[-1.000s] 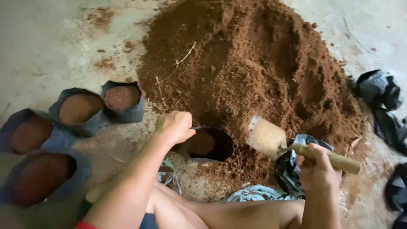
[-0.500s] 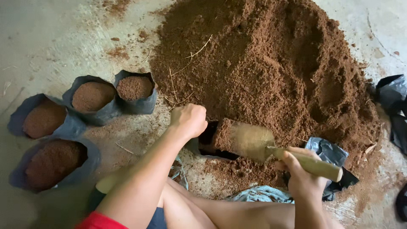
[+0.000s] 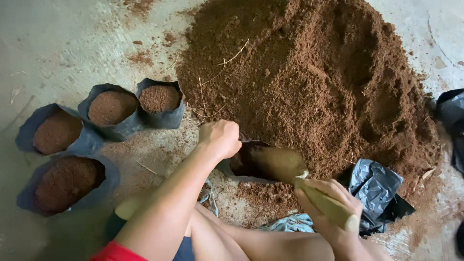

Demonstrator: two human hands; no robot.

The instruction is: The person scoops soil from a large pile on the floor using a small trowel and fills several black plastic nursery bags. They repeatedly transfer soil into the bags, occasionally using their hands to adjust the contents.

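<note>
My left hand [image 3: 221,137] grips the rim of a black grow bag [image 3: 241,166] that stands at the foot of a big pile of brown soil [image 3: 314,82]. My right hand [image 3: 328,203] holds the wooden handle of a trowel [image 3: 282,164], whose blade is tipped down into the bag's mouth. The bag's inside is dark and partly hidden by the blade.
Several filled black grow bags [image 3: 111,108] stand in a cluster at the left on the concrete floor [image 3: 63,43]. Empty crumpled black bags [image 3: 377,188] lie at the right of my hand, more at the right edge [image 3: 452,113]. My bare legs [image 3: 217,237] are at the bottom.
The trowel, held level and loaded to the right of the bag a second ago, swung left and tipped its blade into the bag. The view shifted a little to the right.
</note>
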